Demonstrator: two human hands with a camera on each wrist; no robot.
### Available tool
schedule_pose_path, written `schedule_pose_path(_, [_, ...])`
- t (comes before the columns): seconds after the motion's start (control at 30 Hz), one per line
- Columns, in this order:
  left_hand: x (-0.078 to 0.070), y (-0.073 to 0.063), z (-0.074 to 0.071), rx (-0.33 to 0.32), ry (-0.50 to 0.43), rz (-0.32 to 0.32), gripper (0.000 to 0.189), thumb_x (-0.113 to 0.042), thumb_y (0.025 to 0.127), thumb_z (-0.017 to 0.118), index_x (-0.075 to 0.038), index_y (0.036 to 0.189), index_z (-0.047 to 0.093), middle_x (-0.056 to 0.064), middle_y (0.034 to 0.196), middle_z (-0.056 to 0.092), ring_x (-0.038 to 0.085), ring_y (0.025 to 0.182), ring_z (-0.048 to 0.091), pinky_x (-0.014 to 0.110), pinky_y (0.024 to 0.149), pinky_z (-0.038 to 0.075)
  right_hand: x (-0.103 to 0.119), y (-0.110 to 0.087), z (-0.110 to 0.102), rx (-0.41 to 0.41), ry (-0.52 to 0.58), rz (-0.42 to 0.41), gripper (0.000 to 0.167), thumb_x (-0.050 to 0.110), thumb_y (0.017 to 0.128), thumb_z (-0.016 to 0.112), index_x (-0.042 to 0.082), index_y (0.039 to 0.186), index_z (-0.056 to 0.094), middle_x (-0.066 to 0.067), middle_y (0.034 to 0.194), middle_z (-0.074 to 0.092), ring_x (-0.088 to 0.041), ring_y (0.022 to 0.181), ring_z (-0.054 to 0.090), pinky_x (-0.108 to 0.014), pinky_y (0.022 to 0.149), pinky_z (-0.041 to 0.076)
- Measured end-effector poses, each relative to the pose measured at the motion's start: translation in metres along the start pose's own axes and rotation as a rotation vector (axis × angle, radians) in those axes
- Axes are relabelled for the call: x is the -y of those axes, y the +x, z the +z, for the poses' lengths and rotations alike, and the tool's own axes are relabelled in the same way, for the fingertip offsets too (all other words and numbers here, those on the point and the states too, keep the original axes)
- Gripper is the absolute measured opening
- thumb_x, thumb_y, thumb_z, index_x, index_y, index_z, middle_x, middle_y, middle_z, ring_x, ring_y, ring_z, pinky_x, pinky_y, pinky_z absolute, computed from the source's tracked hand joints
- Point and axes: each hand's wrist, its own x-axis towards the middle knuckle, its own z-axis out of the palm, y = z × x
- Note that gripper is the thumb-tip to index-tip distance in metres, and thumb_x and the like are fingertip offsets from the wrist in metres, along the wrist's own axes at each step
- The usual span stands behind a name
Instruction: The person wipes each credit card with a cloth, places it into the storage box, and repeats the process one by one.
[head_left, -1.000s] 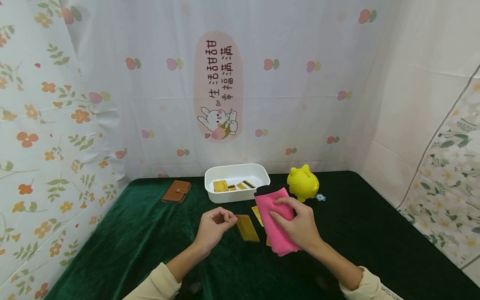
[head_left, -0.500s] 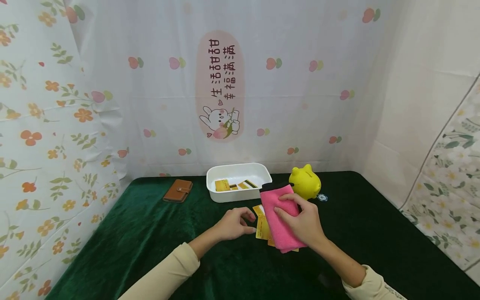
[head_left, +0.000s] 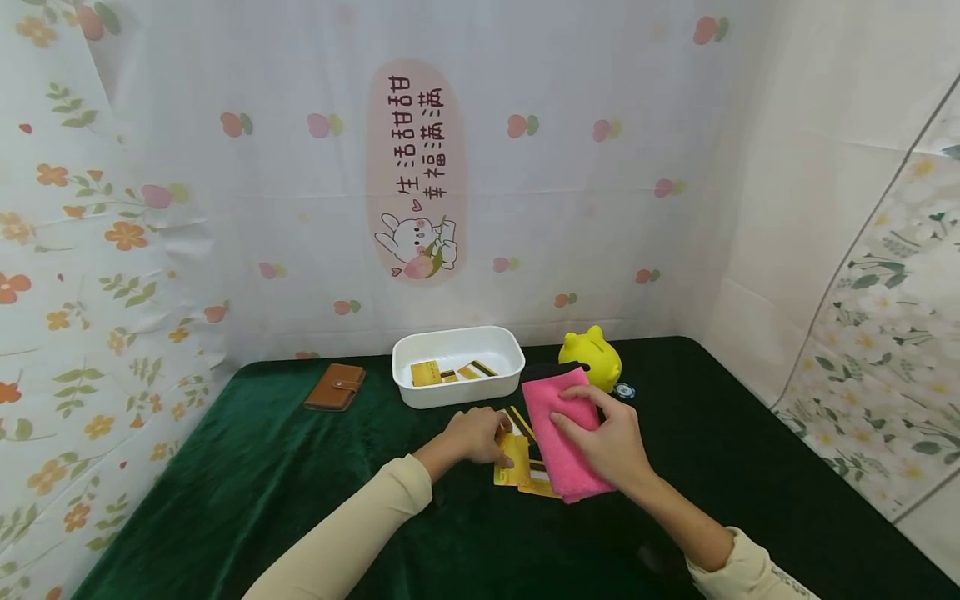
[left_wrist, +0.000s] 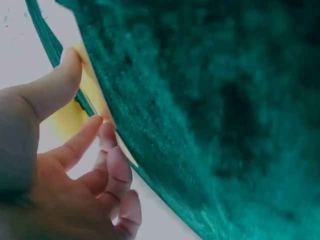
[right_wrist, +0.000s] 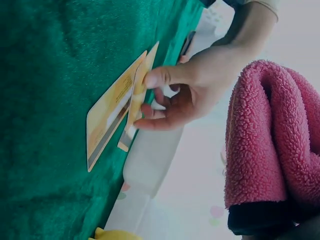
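Note:
Thumb and fingertips of my left hand [head_left: 474, 435] pinch a gold bank card [head_left: 513, 468] across its edges. In the right wrist view, the thumb is at one long side of that card [right_wrist: 133, 107] and the index finger at the other. The card overlaps a second gold card [head_left: 537, 489] with a dark stripe, lying on the green cloth; another striped card [head_left: 522, 422] shows behind. My right hand [head_left: 609, 435] grips a folded pink towel [head_left: 555, 433] with a black edge, tilted above the cards and partly covering them in the head view.
Behind the hands stands a white bin [head_left: 457, 396] holding several gold cards. A yellow piggy bank [head_left: 592, 358] is to its right, beside a poker chip [head_left: 624, 390]. A brown wallet [head_left: 334, 387] lies left. Printed curtains enclose the table.
The left hand has come away from a blurred gold card, opened its fingers, moved right and taken hold of the top card. The right hand keeps the pink towel in nearly the same place.

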Motion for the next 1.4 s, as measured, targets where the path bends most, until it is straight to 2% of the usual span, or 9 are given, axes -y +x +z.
schedule_pose_path(0.1, [0.004,-0.004,-0.005,0.036,-0.015,-0.011,0.047,-0.046,0.077,0.083,-0.018,0.11,0.066,-0.007,0.094,0.061,0.011,0.083,0.052,0.034,0.076,0.036,0.001,0.0,-0.001,0.01,0.015,0.003,0.031,0.002,0.079,0.082,0.007,0.106,0.067,-0.012,0.098,0.068,-0.021,0.073,0.063,-0.025,0.059,0.054])
schedule_pose_path(0.2, [0.011,-0.01,-0.01,0.045,-0.098,0.007,0.041,-0.04,0.078,0.084,-0.014,0.103,0.064,-0.007,0.089,0.058,0.011,0.079,0.05,0.033,0.076,0.038,0.0,0.0,-0.002,0.017,0.028,-0.002,0.031,0.005,0.08,0.082,0.01,0.107,0.067,-0.01,0.099,0.069,-0.019,0.073,0.063,-0.025,0.059,0.054])
schedule_pose_path(0.4, [0.026,-0.025,-0.023,-0.011,-0.319,0.145,0.015,-0.014,0.084,0.08,-0.007,0.09,0.067,-0.001,0.084,0.066,0.01,0.074,0.056,0.027,0.068,0.048,0.003,-0.003,-0.001,0.023,0.055,-0.006,0.03,0.007,0.081,0.082,0.011,0.108,0.067,-0.01,0.099,0.069,-0.016,0.07,0.062,-0.025,0.057,0.054])
schedule_pose_path(0.57, [0.04,-0.039,-0.034,-0.019,-0.505,0.151,0.005,-0.008,0.087,0.075,-0.005,0.087,0.07,-0.001,0.077,0.068,0.012,0.067,0.061,0.027,0.063,0.051,0.005,-0.005,0.002,0.041,0.081,-0.003,0.03,0.006,0.081,0.081,0.011,0.107,0.067,-0.01,0.099,0.068,-0.014,0.068,0.062,-0.025,0.056,0.054])
schedule_pose_path(0.77, [0.052,-0.054,-0.04,-0.067,-0.805,0.151,0.007,-0.006,0.092,0.068,0.001,0.092,0.066,0.009,0.08,0.073,0.029,0.074,0.072,0.041,0.063,0.056,0.01,-0.002,0.006,0.041,0.111,-0.035,0.028,0.005,0.081,0.081,0.011,0.105,0.068,-0.01,0.098,0.069,-0.015,0.068,0.062,-0.026,0.056,0.054])
schedule_pose_path(0.93, [0.046,-0.063,-0.033,-0.066,-0.992,0.17,0.014,-0.007,0.093,0.067,0.005,0.099,0.062,0.014,0.089,0.075,0.025,0.081,0.074,0.049,0.076,0.058,0.014,0.0,0.011,0.047,0.133,-0.047,0.029,0.002,0.08,0.081,0.009,0.105,0.067,-0.011,0.099,0.069,-0.015,0.07,0.063,-0.026,0.057,0.055])
schedule_pose_path(1.17, [0.025,-0.075,-0.027,-0.071,-1.172,0.218,0.032,-0.007,0.093,0.068,0.009,0.121,0.062,0.019,0.107,0.072,0.021,0.09,0.072,0.035,0.079,0.059,0.043,0.002,0.013,0.03,0.12,-0.115,0.028,-0.009,0.076,0.079,-0.001,0.1,0.066,-0.016,0.094,0.069,-0.014,0.069,0.06,-0.027,0.056,0.054])
schedule_pose_path(1.27, [0.018,-0.081,-0.026,-0.08,-1.233,0.236,0.033,-0.007,0.095,0.066,0.011,0.122,0.061,0.021,0.108,0.072,0.018,0.088,0.072,0.033,0.078,0.059,0.058,0.002,0.012,0.026,0.128,-0.145,0.027,-0.011,0.075,0.078,-0.003,0.098,0.066,-0.017,0.092,0.069,-0.013,0.069,0.061,-0.026,0.056,0.054])
schedule_pose_path(1.4, [0.012,-0.086,-0.025,-0.118,-1.312,0.266,0.032,-0.006,0.096,0.064,0.015,0.121,0.061,0.018,0.105,0.073,0.015,0.084,0.072,0.032,0.075,0.059,0.065,0.0,0.015,0.037,0.15,-0.167,0.028,-0.012,0.075,0.078,-0.003,0.099,0.065,-0.016,0.094,0.069,-0.015,0.07,0.062,-0.027,0.057,0.055])
